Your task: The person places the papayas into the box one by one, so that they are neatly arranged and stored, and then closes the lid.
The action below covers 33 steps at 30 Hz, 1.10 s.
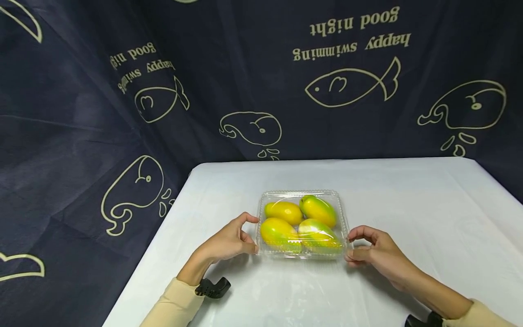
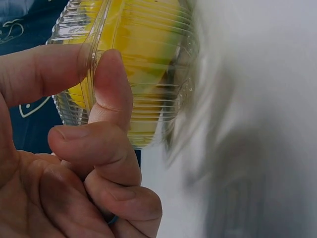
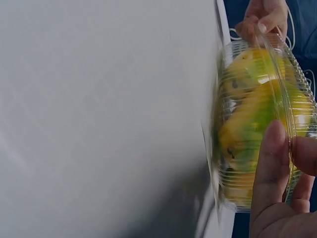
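Observation:
A clear plastic clamshell box (image 1: 302, 255) sits near the middle of the white table with its lid down. Through the plastic show several yellow-green mangoes (image 1: 283, 212), laid out in two rows. At the box's left side, my left hand (image 1: 227, 240) pinches the rim between thumb and finger; the left wrist view has these fingertips (image 2: 113, 74) on the ridged edge. My right hand (image 1: 377, 254) pinches the opposite rim in the same way, its thumb (image 3: 273, 153) lying against the lip of the box in the right wrist view.
White cloth covers the table (image 1: 408, 195). Behind it and to the left hangs a dark blue curtain (image 1: 245, 68) printed with fish, whales and lettering. A black band (image 1: 213, 288) is worn on the left wrist, over a beige sleeve (image 1: 173, 304).

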Each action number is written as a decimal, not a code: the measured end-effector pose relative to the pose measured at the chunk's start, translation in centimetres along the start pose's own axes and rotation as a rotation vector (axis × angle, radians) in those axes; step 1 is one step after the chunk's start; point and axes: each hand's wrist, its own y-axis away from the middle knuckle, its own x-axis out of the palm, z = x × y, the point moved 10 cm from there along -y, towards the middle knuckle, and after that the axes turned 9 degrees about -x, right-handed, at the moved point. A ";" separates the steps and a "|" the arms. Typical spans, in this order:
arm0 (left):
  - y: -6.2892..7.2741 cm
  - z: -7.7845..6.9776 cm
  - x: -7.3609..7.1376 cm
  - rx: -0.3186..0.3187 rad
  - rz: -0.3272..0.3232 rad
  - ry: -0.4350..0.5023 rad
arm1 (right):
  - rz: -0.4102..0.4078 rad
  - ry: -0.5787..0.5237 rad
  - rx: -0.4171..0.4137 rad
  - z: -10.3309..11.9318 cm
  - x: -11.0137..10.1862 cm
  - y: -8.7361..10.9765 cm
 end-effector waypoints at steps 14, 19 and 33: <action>-0.5 0.0 0.0 0.020 -0.007 -0.040 | 0.022 -0.001 -0.004 0.0 -0.3 -0.1; -0.7 0.1 -0.2 0.048 -0.015 -0.082 | 0.025 0.028 0.003 -0.4 -0.5 -0.2; 2.3 -4.1 -3.2 0.394 -0.510 -0.574 | -0.245 1.097 -0.735 9.1 -3.7 2.2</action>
